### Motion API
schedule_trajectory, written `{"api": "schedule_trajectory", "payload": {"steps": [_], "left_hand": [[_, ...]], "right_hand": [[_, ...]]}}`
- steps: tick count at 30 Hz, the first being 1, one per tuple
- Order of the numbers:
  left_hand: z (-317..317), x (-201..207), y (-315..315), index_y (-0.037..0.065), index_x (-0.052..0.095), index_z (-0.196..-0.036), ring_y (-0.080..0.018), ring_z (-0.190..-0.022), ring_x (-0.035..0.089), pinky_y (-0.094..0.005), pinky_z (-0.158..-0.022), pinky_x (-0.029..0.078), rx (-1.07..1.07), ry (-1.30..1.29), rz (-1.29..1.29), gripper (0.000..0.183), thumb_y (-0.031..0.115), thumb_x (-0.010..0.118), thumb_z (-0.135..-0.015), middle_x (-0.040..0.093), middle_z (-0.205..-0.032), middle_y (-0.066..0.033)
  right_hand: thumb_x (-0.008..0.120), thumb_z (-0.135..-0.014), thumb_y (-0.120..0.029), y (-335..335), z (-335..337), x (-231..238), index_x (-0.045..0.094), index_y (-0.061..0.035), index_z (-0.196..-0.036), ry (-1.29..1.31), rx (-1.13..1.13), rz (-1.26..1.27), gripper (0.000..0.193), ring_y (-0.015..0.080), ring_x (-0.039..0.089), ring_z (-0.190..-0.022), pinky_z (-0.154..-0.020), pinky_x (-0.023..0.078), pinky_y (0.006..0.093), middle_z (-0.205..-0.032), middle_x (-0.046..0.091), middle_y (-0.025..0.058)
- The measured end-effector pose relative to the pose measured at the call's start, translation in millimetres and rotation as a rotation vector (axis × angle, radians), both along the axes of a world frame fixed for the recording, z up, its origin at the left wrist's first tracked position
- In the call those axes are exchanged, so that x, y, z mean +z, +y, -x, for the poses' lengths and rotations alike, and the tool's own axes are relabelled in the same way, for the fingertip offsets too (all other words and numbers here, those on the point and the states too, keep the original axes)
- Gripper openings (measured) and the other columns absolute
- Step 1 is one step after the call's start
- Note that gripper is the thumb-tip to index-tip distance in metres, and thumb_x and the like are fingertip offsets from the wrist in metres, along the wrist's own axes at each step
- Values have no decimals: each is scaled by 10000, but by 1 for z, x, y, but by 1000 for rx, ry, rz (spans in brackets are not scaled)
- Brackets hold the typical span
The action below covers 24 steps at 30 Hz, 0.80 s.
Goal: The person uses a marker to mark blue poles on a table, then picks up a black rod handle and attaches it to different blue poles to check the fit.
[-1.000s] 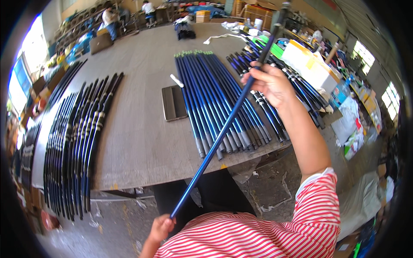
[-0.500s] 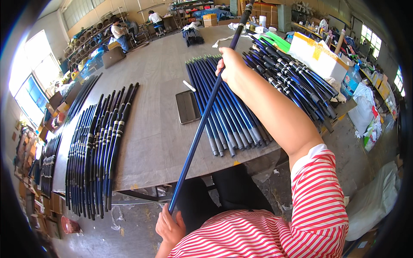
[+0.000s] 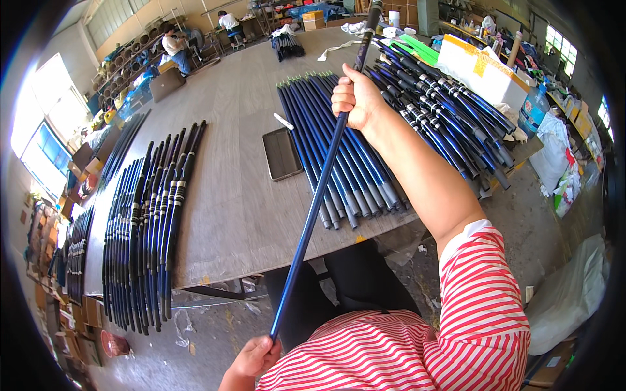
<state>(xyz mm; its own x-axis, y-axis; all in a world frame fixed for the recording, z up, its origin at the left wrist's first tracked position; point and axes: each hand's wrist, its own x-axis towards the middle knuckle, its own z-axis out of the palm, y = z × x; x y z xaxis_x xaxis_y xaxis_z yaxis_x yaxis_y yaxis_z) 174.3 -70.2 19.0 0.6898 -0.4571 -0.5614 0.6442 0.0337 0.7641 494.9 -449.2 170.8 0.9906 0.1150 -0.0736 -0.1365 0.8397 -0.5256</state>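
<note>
A long glossy blue fishing rod (image 3: 309, 225) slants across my front, its dark upper end rising past the top of the view. My right hand (image 3: 358, 99) is wrapped round its upper part, arm stretched out over the table. Down by my lap, my left hand (image 3: 257, 356) grips the rod's lower end between thumb and fingers; that tip is hidden in them. Beneath the rod, a row of blue rod sections (image 3: 339, 156) with grey ends lies side by side. To their right rests a pile of dark blue rods (image 3: 437, 111) with silver fittings.
Several finished-looking rods (image 3: 147, 221) overhang the left edge of the grey table (image 3: 228, 195). A black phone-like tray (image 3: 282, 154) and a white marker (image 3: 283, 121) lie mid-table. A white box (image 3: 481, 72) and a water jug (image 3: 533, 111) stand right. Two people sit at the far left.
The rod's lower end and my left hand have shifted slightly right and down. My right hand has moved a little right and lower, its fingers now closed more fully round the rod.
</note>
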Motion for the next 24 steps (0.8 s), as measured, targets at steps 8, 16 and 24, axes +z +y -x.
{"api": "schedule_trajectory", "payload": {"steps": [8, 16, 24], "left_hand": [[-4, 24, -32, -11, 515, -839, -351, -561, 546, -434, -497, 422, -8, -1168, -1438, 198, 184, 552, -836, 537, -638, -166], [23, 8, 21, 61, 496, -715, -60, -455, 307, -220, -415, 202, -40, 144, -14, 389, 421, 544, -855, 391, -558, 64], [9, 93, 36, 61, 480, -729, -45, -436, 299, -211, -385, 215, 222, -73, -245, 350, 367, 513, -895, 370, -545, 43]], "right_hand": [[500, -893, -304, 1, -9, -18, 372, -149, -664, 267, -424, 131, 304, 66, 230, -349, -363, 212, 226, -459, 231, -64], [518, -881, -335, -10, 21, -34, 369, -156, -640, 108, -88, 1, 335, 66, 187, -365, -387, 181, 229, -459, 210, -72], [557, -856, -390, 37, 10, -33, 444, -46, -1163, -63, -35, 1018, 475, 232, 598, -865, -827, 445, 389, -960, 606, 157]]}}
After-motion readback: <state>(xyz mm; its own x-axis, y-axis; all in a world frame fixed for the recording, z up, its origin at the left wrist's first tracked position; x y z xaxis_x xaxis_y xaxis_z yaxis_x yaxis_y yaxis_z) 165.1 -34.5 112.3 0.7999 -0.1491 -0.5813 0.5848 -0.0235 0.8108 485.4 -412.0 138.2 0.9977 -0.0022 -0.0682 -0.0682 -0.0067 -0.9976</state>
